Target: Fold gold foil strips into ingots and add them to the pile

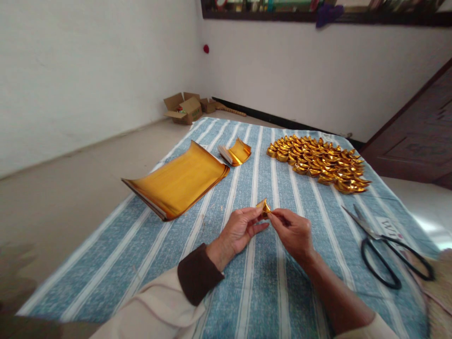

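Between my two hands, above the middle of the table, is a small piece of folded gold paper (264,205). My left hand (240,229) pinches its left side between thumb and fingers. The fingertips of my right hand (291,230) are closed on its lower right edge. Beyond my hands, a small stack of gold paper (240,151) curls up at its edges. Left of it lies a stack of large gold sheets (180,181). Many folded gold paper ingots (314,160) stand in packed rows at the far right.
Black-handled scissors (379,238) lie with parted blades at the right of the striped tablecloth (226,301). An open cardboard box (185,109) sits on the floor beyond the table, near the wall. A dark wooden panel (416,127) stands at the right.
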Motion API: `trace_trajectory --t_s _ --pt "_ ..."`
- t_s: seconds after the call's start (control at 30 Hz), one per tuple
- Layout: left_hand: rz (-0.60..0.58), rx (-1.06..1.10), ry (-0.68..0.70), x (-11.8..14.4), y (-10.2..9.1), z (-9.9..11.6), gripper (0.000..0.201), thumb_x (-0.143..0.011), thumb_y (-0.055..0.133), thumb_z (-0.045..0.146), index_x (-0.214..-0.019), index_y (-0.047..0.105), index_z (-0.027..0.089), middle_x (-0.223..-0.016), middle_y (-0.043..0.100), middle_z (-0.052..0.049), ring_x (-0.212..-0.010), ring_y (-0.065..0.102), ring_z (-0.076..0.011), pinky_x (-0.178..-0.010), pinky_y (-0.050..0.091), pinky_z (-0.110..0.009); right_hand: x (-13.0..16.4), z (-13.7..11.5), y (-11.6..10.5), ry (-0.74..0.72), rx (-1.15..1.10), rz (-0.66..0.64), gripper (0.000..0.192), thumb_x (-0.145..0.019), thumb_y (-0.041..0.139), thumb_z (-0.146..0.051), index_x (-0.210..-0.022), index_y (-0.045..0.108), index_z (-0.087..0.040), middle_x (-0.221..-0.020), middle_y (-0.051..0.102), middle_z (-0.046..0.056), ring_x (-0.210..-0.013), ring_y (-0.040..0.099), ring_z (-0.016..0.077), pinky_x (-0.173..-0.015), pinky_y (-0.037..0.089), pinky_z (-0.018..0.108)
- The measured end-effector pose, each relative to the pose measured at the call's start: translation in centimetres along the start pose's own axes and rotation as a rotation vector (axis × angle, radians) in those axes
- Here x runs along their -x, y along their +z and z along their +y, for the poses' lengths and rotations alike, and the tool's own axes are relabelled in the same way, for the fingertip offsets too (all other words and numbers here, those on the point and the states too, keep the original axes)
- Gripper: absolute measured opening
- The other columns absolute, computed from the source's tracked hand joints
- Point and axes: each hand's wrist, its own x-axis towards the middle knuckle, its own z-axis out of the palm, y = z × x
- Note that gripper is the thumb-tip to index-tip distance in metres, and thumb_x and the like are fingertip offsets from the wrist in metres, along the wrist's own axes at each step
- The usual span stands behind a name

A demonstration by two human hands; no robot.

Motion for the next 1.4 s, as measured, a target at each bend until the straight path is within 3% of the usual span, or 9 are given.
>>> trace_trajectory --t_s 1.4 --pt "0.002 -0.119 0.042 -0.11 -0.01 -0.39 0.024 -0.066 0.086 0.027 -0.076 0.075 0.008 -0.09 0.071 -0.011 -0.089 0.065 -0.0212 -0.081 0.055 -0.035 0.34 0.38 0.21 -0.013 0.097 0.058 0.015 -0.087 0.064 -0.033 -0.086 0.07 -0.02 -0.056 0.064 -0.003 -0.042 0.056 0.0093 -0.044 0.046 0.019"
